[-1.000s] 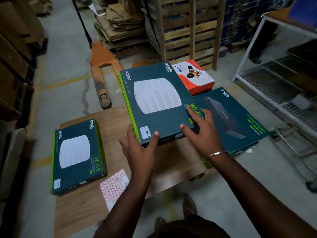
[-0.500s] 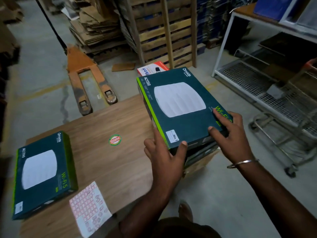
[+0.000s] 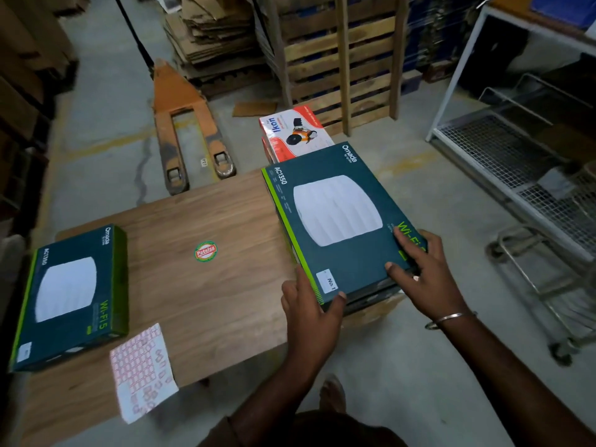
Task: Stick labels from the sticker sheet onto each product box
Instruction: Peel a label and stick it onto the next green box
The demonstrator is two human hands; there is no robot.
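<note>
A dark teal Wi-Fi product box with a white label at its near corner lies on top of another dark box at the right end of the wooden board. My left hand grips its near left corner, thumb on the front edge. My right hand holds its near right corner, fingers lying on top. A second teal box lies at the board's left end. The sticker sheet, pink-outlined labels on white backing, lies at the board's near edge.
A red and white Ikon box sits behind the held box. An orange pallet jack stands on the concrete floor beyond the board. Wooden pallets rise at the back; a white wire-mesh rack and a trolley stand right. A round green sticker marks the board.
Both hands carried the teal box rightward and lowered it onto the dark box at the board's right end. The view shifted, and the round sticker on the board came into sight.
</note>
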